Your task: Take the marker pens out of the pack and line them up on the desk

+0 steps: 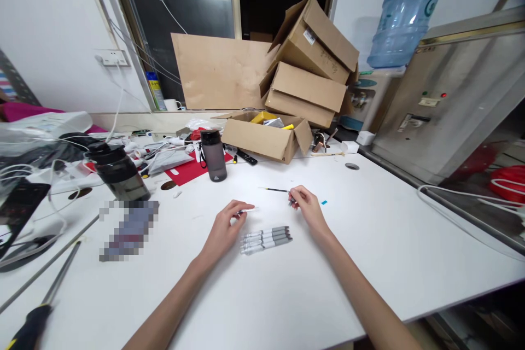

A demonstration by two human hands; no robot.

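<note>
My left hand (pixel 229 223) is closed in a pinch on a thin, clear pen barrel (pixel 251 209), its tip pointing right. Across from it, my right hand (pixel 307 205) pinches a dark ink refill (pixel 277 190) that sticks out to the left above the table. A small grey piece (pixel 291 202) also shows at the right fingertips; whether it is joined to the refill I cannot tell. Between and just below both hands, several clear pens with grey ends (pixel 266 239) lie side by side on the white table (pixel 262 295).
A blue scrap (pixel 324 202) lies right of my right hand. Farther back stand a grey bottle (pixel 214 156), an open cardboard box (pixel 256 139) and a remote (pixel 247 158). At left are a dark bottle (pixel 118 172), a screwdriver (pixel 49 295) and tangled cables (pixel 28 169).
</note>
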